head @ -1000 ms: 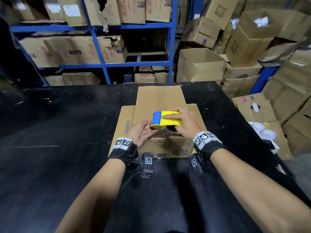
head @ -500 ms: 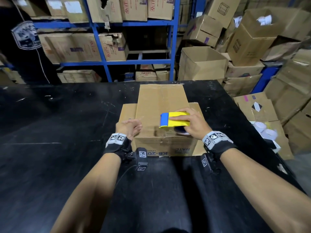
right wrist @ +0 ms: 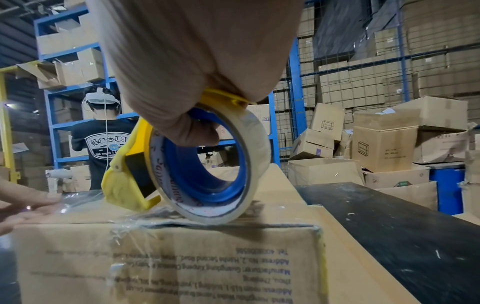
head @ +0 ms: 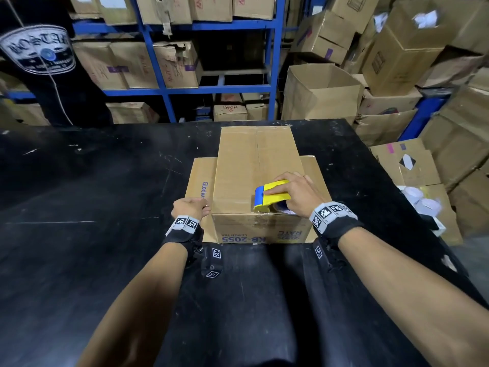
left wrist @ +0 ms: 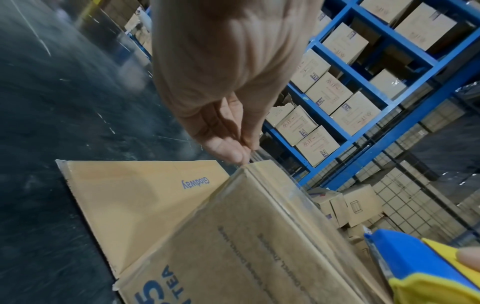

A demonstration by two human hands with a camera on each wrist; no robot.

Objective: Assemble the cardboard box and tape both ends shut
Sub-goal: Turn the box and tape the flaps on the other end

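Note:
The cardboard box stands on the black table, its lower side flaps spread flat left and right. My right hand grips the yellow and blue tape dispenser at the near edge of the box top. The clear tape roll touches that edge, and crinkled tape runs down the front face of the box. My left hand is at the near left top corner. Its thumb and fingertips pinch together on that corner of the box.
A person in a black T-shirt stands beyond the table's far left, in front of blue shelving full of cartons. Stacked and open boxes crowd the right side. White tape rolls lie off the table's right edge.
My left hand has slid left along the box's near edge, away from the dispenser to the left corner. The right hand with the dispenser has stayed near the front edge.

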